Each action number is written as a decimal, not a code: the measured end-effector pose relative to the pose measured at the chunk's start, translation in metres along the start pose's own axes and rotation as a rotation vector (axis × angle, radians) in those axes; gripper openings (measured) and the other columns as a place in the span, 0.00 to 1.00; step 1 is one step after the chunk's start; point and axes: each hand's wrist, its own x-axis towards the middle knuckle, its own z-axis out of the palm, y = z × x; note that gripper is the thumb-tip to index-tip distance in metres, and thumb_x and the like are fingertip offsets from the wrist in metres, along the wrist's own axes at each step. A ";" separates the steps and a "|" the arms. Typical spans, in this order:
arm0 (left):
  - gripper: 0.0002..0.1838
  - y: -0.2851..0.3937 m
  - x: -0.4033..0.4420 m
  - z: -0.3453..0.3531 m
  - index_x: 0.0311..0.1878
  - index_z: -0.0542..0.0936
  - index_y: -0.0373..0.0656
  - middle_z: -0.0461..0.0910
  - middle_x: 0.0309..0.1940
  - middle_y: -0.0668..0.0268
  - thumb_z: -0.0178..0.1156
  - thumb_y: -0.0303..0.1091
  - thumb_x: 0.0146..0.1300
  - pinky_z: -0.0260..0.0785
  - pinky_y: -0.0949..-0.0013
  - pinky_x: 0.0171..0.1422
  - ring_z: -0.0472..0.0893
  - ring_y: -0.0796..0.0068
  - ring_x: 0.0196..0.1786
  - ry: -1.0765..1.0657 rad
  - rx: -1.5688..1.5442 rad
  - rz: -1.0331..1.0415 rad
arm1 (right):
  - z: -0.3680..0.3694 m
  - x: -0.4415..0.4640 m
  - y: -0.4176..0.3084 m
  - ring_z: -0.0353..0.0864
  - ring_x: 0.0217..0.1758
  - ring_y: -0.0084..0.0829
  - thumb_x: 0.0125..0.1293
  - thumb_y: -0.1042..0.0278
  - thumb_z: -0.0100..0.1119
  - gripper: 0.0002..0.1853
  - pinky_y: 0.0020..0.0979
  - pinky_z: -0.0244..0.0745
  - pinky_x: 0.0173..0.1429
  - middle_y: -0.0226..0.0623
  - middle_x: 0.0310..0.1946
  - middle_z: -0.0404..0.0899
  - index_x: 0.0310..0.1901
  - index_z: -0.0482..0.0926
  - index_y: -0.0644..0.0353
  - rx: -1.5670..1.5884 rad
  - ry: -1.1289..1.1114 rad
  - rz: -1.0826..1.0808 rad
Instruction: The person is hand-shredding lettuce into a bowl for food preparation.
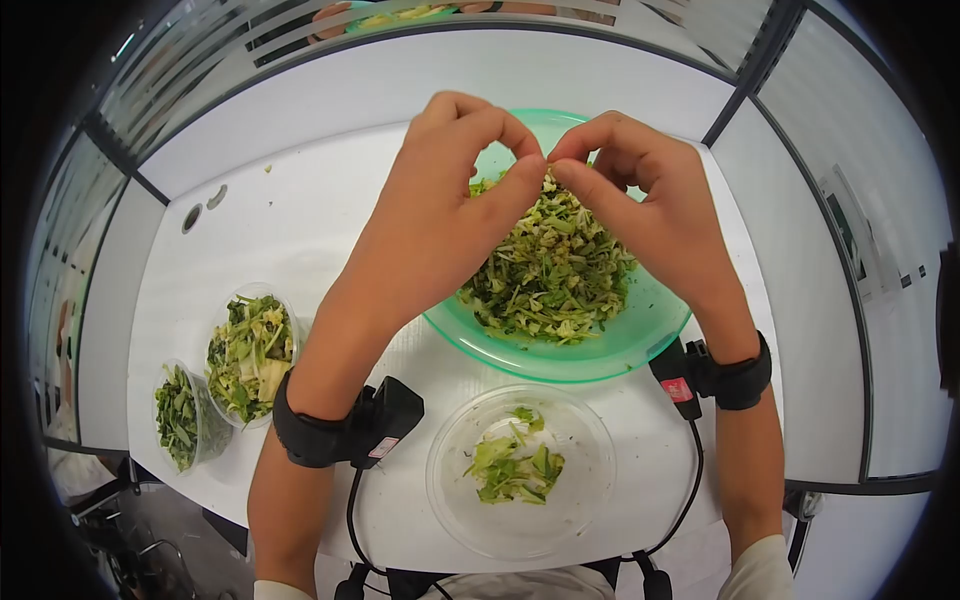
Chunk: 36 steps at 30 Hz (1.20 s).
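Note:
Both hands are raised over a large green bowl (560, 365) heaped with chopped greens (555, 265). My left hand (450, 190) is closed in a pinch, thumb against forefinger. My right hand (650, 190) pinches too, its fingertips almost meeting the left ones above the greens. Whatever lies between the fingertips is too small to name. Nearer to me stands a clear round container (440, 500) with a small pile of cut leaves (515, 465) in it.
At the left of the white table (290, 200) stand two clear tubs of greens (250, 355) (177, 420), close together. Black wrist devices with cables (390, 420) hang from both forearms. Partition walls (450, 80) enclose the table at the back and sides.

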 end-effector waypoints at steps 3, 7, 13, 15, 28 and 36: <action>0.07 0.003 0.002 -0.001 0.46 0.83 0.42 0.76 0.53 0.65 0.67 0.33 0.70 0.71 0.63 0.63 0.78 0.69 0.58 0.105 0.218 0.200 | -0.010 0.002 -0.005 0.73 0.27 0.13 0.75 0.60 0.68 0.14 0.23 0.68 0.32 0.28 0.33 0.85 0.45 0.88 0.65 0.163 -0.083 0.234; 0.06 0.007 0.003 -0.002 0.44 0.85 0.44 0.75 0.56 0.63 0.70 0.28 0.66 0.71 0.61 0.64 0.78 0.65 0.58 0.152 0.305 0.322 | -0.015 0.004 -0.006 0.75 0.28 0.14 0.77 0.53 0.66 0.19 0.21 0.71 0.33 0.29 0.35 0.86 0.45 0.88 0.67 0.318 -0.193 0.287; 0.09 0.007 0.004 -0.001 0.44 0.86 0.45 0.74 0.58 0.63 0.73 0.24 0.62 0.75 0.60 0.60 0.77 0.64 0.58 0.177 0.389 0.403 | -0.015 0.002 -0.006 0.76 0.29 0.15 0.76 0.56 0.67 0.17 0.20 0.70 0.33 0.28 0.35 0.86 0.45 0.88 0.66 0.416 -0.211 0.333; 0.08 0.007 0.004 -0.001 0.43 0.85 0.44 0.74 0.58 0.63 0.72 0.25 0.62 0.74 0.59 0.62 0.77 0.64 0.58 0.167 0.392 0.415 | -0.015 0.002 -0.009 0.75 0.29 0.14 0.75 0.59 0.69 0.15 0.19 0.69 0.33 0.26 0.33 0.85 0.44 0.88 0.66 0.385 -0.180 0.312; 0.16 0.008 0.001 -0.009 0.47 0.83 0.37 0.74 0.52 0.60 0.62 0.42 0.72 0.71 0.68 0.52 0.75 0.70 0.44 -0.102 -0.279 -0.253 | -0.002 0.002 -0.013 0.77 0.25 0.20 0.63 0.79 0.74 0.06 0.23 0.68 0.28 0.30 0.36 0.85 0.40 0.86 0.62 -0.364 0.074 -0.437; 0.13 0.007 0.000 -0.018 0.44 0.80 0.40 0.75 0.41 0.71 0.56 0.41 0.77 0.67 0.71 0.50 0.73 0.76 0.42 -0.255 -0.338 -0.285 | -0.001 0.003 -0.014 0.80 0.27 0.23 0.60 0.83 0.75 0.09 0.24 0.73 0.28 0.31 0.39 0.87 0.40 0.87 0.61 -0.479 0.109 -0.620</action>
